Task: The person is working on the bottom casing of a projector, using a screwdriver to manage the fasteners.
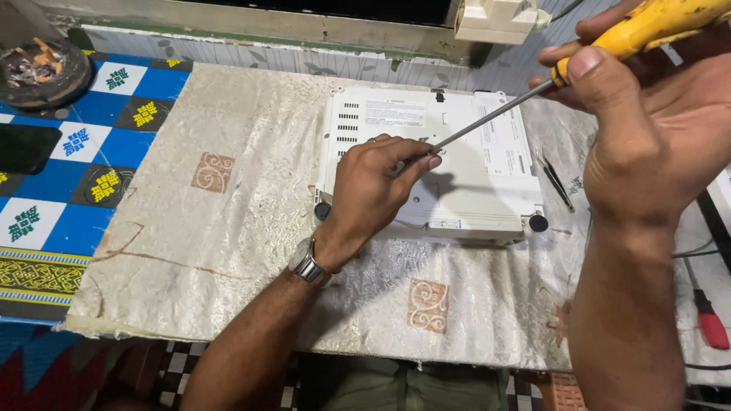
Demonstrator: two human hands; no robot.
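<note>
A white flat device (457,164) lies underside up on a pale patterned cloth (228,228) that covers the table. The left hand (373,190), with a metal watch (307,264) on its wrist, rests on the device, and its fingertips pinch the tip of a long screwdriver (533,95) against the casing. The right hand (647,122) grips the screwdriver's yellow handle, raised high at the upper right. Black tweezers (556,181) lie just beside the device's right edge. A blue patterned tablecloth (68,175) shows at the left.
</note>
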